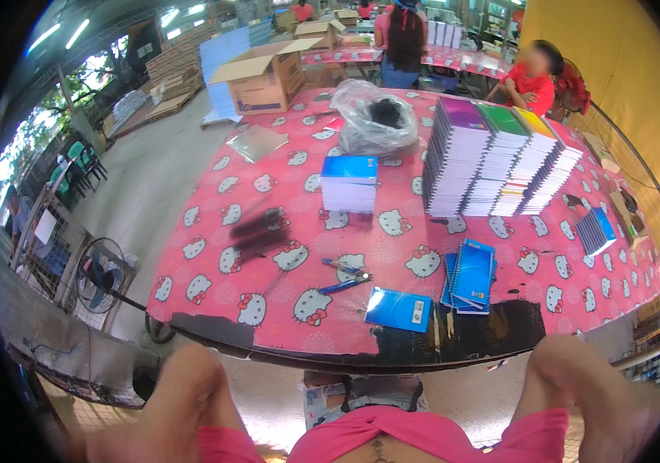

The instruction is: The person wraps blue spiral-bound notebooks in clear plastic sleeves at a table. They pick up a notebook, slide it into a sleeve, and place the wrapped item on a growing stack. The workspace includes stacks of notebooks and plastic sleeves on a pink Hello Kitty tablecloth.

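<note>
Both my arms (191, 378) are bent, with elbows at the table's near edge and forearms running out past the lower corners. Neither of my hands shows. Nearest to me on the table lies a blue spiral notebook (398, 309), back cover up. To its right is a small, uneven pile of blue spiral notebooks (472, 272). Blue-handled pliers (345, 276) rest left of the single notebook. Further left lies a bundle of thin black strands (259, 233), perhaps binding coils. A neat blue-topped paper stack (349, 185) stands behind the pliers.
Tall stacks of spiral notebooks (461, 166) stand at the back right. An opened plastic bag (368, 127) holds something black. Another blue notebook stack (595, 231) sits far right. A pink patterned cloth (214, 278) covers the table. A fan (102, 276) stands left; a person in red (530, 85) sits behind.
</note>
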Action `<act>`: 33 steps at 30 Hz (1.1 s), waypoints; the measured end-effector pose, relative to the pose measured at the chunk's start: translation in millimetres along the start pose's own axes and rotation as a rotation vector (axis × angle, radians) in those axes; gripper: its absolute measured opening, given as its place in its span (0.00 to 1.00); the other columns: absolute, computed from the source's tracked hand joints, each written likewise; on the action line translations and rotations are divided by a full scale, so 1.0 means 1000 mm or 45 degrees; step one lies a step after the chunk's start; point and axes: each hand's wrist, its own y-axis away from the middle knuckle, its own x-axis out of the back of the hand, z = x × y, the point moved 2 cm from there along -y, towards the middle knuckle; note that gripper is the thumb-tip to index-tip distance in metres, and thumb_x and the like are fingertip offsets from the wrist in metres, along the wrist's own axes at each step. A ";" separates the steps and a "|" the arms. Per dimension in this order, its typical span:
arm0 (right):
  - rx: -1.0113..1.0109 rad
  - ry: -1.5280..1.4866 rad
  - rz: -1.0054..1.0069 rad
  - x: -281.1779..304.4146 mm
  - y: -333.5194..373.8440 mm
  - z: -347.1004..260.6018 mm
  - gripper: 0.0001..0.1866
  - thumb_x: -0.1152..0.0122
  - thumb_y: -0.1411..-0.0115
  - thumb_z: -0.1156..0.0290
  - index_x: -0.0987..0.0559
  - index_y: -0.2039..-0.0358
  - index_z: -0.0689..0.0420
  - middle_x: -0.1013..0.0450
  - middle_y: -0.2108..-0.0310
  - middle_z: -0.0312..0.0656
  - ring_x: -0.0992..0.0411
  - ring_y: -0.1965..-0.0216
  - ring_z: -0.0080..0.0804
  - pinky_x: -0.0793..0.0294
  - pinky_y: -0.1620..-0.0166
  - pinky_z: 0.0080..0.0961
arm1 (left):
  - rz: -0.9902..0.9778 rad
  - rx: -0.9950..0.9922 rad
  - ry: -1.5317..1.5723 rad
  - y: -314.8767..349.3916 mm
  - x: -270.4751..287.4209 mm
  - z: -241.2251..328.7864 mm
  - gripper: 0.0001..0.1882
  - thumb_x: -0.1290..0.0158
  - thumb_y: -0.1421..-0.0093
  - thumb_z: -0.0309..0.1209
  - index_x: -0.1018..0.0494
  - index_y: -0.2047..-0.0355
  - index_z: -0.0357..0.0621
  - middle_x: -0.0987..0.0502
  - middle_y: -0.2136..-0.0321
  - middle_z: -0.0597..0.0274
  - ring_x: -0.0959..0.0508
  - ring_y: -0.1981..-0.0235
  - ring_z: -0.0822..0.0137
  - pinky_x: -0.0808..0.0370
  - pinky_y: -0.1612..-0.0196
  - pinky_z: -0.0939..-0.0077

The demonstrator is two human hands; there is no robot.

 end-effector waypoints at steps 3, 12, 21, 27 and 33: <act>-0.830 0.147 -0.461 0.004 0.079 0.026 0.21 0.46 0.42 0.82 0.27 0.46 0.62 0.27 0.46 0.44 0.29 0.47 0.34 0.31 0.44 0.26 | -0.490 0.716 0.010 0.110 -0.050 -0.079 0.23 0.44 0.42 0.24 0.29 0.45 0.40 0.27 0.45 0.48 0.27 0.44 0.49 0.33 0.40 0.56; -1.022 0.301 -1.861 -0.022 0.320 0.069 0.35 0.33 0.43 0.60 0.33 0.38 0.61 0.32 0.42 0.52 0.34 0.40 0.52 0.34 0.40 0.44 | -1.582 0.267 -0.176 0.262 -0.152 -0.065 0.27 0.45 0.39 0.33 0.33 0.41 0.37 0.33 0.39 0.48 0.34 0.37 0.48 0.38 0.36 0.48; -1.022 0.263 -2.074 -0.034 0.301 0.082 0.46 0.26 0.51 0.52 0.35 0.36 0.58 0.32 0.46 0.49 0.33 0.43 0.49 0.33 0.45 0.45 | -2.026 0.342 -0.146 0.247 -0.185 -0.076 0.28 0.41 0.48 0.35 0.30 0.50 0.34 0.27 0.57 0.47 0.26 0.52 0.49 0.31 0.46 0.48; -1.264 0.199 -1.610 -0.026 0.292 0.065 0.37 0.22 0.52 0.65 0.31 0.43 0.55 0.32 0.51 0.46 0.30 0.47 0.44 0.30 0.44 0.39 | -1.699 0.467 0.114 0.238 -0.166 -0.064 0.21 0.40 0.48 0.30 0.29 0.54 0.39 0.30 0.59 0.49 0.26 0.55 0.48 0.27 0.53 0.58; -1.857 -0.314 -0.743 -0.013 0.329 0.056 0.22 0.30 0.45 0.79 0.27 0.50 0.59 0.25 0.57 0.39 0.26 0.54 0.26 0.29 0.47 0.26 | -1.073 0.780 0.288 0.245 -0.139 -0.047 0.22 0.42 0.46 0.21 0.29 0.49 0.40 0.27 0.58 0.55 0.24 0.54 0.58 0.25 0.57 0.64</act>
